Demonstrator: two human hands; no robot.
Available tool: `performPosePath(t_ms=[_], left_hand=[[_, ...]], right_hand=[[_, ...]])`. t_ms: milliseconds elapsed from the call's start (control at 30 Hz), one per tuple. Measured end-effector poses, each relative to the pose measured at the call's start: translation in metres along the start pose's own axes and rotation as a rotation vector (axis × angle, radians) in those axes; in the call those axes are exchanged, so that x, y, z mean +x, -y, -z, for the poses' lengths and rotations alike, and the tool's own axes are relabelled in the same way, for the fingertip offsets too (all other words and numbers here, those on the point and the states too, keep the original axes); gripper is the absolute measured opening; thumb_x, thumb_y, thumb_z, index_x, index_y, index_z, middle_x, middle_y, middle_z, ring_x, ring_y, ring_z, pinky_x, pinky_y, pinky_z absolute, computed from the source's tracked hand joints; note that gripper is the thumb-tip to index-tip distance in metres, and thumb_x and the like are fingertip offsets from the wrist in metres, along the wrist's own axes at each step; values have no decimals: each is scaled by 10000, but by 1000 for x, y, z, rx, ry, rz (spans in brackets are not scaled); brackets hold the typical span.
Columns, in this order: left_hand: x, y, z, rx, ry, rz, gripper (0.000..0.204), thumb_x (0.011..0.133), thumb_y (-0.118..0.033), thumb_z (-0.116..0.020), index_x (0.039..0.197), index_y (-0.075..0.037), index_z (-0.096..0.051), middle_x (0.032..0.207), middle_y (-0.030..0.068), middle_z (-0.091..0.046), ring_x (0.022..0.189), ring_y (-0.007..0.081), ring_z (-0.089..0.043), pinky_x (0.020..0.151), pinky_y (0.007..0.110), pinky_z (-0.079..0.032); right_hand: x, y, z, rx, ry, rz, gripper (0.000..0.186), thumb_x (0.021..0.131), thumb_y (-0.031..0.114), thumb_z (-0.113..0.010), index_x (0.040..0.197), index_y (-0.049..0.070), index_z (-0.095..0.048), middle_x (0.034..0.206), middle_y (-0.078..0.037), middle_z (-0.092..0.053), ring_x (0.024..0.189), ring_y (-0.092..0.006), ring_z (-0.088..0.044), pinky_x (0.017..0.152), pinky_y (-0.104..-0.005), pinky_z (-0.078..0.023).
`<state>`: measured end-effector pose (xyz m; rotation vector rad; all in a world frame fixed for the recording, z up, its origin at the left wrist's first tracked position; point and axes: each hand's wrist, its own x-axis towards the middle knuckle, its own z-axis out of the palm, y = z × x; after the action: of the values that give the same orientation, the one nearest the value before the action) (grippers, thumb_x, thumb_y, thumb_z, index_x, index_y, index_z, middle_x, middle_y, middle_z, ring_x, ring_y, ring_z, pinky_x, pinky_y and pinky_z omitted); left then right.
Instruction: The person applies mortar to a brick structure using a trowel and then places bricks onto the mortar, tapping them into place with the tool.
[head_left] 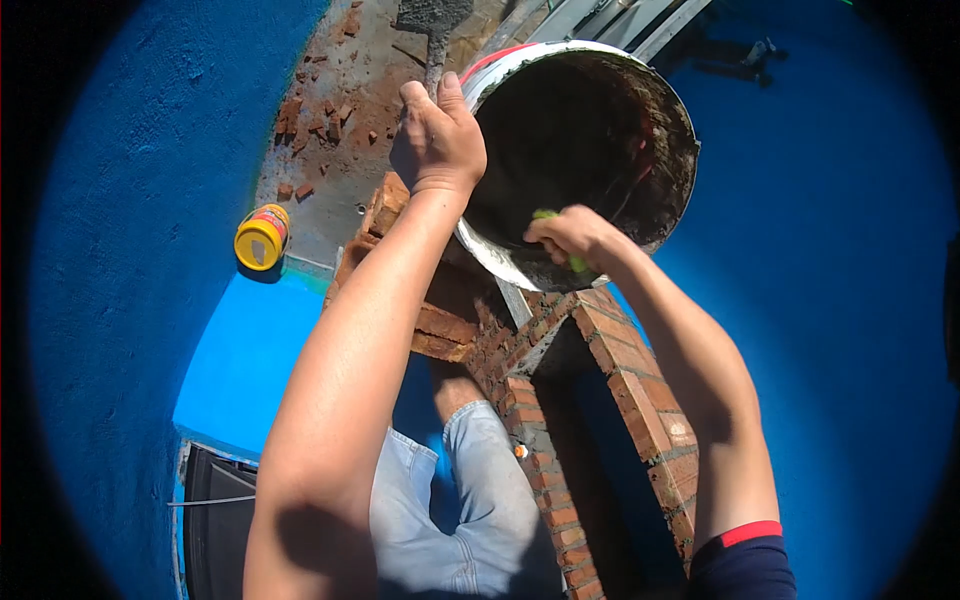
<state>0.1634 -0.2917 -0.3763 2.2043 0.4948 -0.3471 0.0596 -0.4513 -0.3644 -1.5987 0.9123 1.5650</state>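
Near the top middle, my left hand (438,140) is closed on the handle of a mortar-crusted trowel (432,18), its grey blade pointing away from me. A large white bucket (480,250), dark inside and smeared with mortar, stands tilted beside that hand, above the brickwork. My right hand (575,235) is inside the bucket's lower rim, closed on a green handle (578,262); the far end of that tool is hidden in the dark. Loose reddish bricks (440,335) lie stacked under the bucket, partly behind my left forearm.
Mortared brick walls (640,405) enclose a narrow gap below right. A yellow tub (258,243) sits left on a blue ledge (230,340), beside a blue wall (130,260). Broken brick bits lie on grey concrete (320,230). Metal rails (665,25) are at top; my jeans-clad legs are below.
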Motion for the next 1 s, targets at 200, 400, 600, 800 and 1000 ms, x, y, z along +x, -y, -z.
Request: performPosePath(t_ms=[200, 400, 600, 800, 1000], left_hand=[[-1, -9, 1, 102, 53, 79, 499, 965, -467, -359, 1033, 8, -497, 1023, 254, -600, 994, 421, -558, 836, 465, -420], [2, -3, -6, -109, -73, -60, 408, 969, -404, -407, 954, 3, -429, 958, 273, -594, 914, 438, -557, 775, 482, -425], [0, 14, -1, -226, -109, -33, 466, 960, -426, -431, 946, 39, -441, 987, 289, -562, 956, 449, -527, 803, 474, -403], [-65, 34, 121, -728, 245, 210, 382, 984, -407, -429, 778, -86, -441, 615, -31, -369, 541, 63, -395, 489, 245, -326], [-156, 79, 276, -608, 435, 452, 217, 988, -376, -454, 898, -181, -485, 728, -84, -460, 559, 9, -427, 445, 160, -308]], right_hand=[[11, 5, 0, 408, 18, 71, 352, 770, 270, -696, 548, 51, -533, 520, -44, -513, 467, -150, -478, 480, -310, -391], [-7, -6, 44, -202, -273, 324, 441, 709, 354, -706, 496, 13, -524, 464, -62, -498, 411, -173, -471, 462, -333, -406], [-59, -25, 29, 71, -215, 434, 279, 742, 213, -720, 637, 13, -555, 530, 2, -476, 474, -103, -413, 439, -304, -342], [-117, -63, -16, 367, -175, 531, 233, 806, 199, -687, 664, 40, -592, 516, -1, -479, 448, -88, -429, 415, -284, -324], [-198, -104, -85, 577, -432, 564, 262, 786, 322, -721, 760, 72, -649, 614, 14, -552, 508, -74, -445, 455, -251, -357]])
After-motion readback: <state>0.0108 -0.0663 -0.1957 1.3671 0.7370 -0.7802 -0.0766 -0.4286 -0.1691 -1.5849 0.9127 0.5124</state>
